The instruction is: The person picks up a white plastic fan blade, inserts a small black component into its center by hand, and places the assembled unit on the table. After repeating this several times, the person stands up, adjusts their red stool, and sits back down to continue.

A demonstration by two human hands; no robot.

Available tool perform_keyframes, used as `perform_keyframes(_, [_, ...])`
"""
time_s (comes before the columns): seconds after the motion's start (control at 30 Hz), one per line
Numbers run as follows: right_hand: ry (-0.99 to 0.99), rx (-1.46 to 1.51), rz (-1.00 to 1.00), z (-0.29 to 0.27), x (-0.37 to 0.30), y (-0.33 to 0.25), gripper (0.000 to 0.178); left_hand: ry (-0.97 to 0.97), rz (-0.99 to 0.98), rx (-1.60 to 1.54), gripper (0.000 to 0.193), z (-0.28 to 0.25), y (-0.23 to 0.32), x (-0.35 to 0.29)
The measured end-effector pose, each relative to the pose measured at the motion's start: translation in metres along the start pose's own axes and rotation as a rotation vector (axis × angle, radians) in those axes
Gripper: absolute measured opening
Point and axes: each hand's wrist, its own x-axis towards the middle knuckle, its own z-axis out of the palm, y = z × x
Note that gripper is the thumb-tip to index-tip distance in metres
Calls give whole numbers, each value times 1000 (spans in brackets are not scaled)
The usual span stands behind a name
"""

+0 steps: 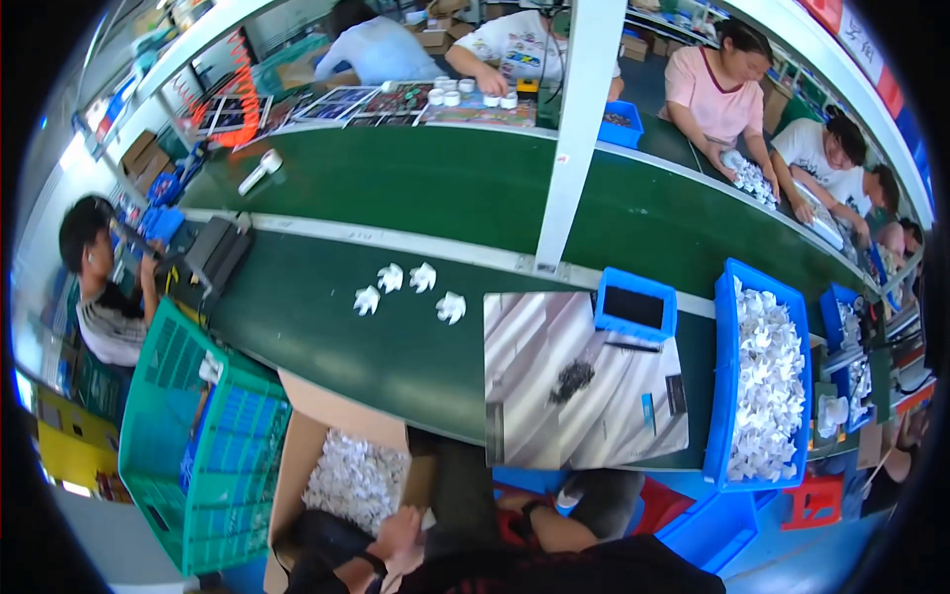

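Low in the view, my left hand [398, 540] is beside an open cardboard box [287, 450] filled with small white plastic parts [356, 480]. Its fingers look curled together, and a bit of white shows next to them; what they hold is too small to name. My right hand [513, 501] rests low over my lap, under the table's edge, with a dark watch on its wrist. Its fingers are mostly hidden. Several white star-like plastic parts [423, 277] lie on the green belt in front of me.
A patterned mat [524, 396] carries a heap of small black pieces [572, 380] and a blue tray [599, 322] with a dark inside. Right of it stands a long blue bin [724, 396] of white parts. A green crate [153, 445] is at left. Co-workers sit around the belts.
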Motion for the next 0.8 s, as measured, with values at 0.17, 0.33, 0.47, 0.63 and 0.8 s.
perform_keyframes(0.17, [-114,91,-82,-73,52,-16,36,34,-62,54,34,21,-9,16])
perform_keyframes(0.33, [265,-100,-526,-13,-26,74,46,279,4,74,41,14,-5,24])
perform_keyframes(0.47, [-55,-367,-51,-60,-42,-10,38,326,44,94,39,1,-11,35])
perform_keyframes(0.63, [-129,-463,-100,-64,-35,-16,38,290,72,85,41,1,-16,63])
perform_keyframes(0.8, [-648,-467,-211,-60,-6,7,36,154,49,-17,39,-7,-17,69])
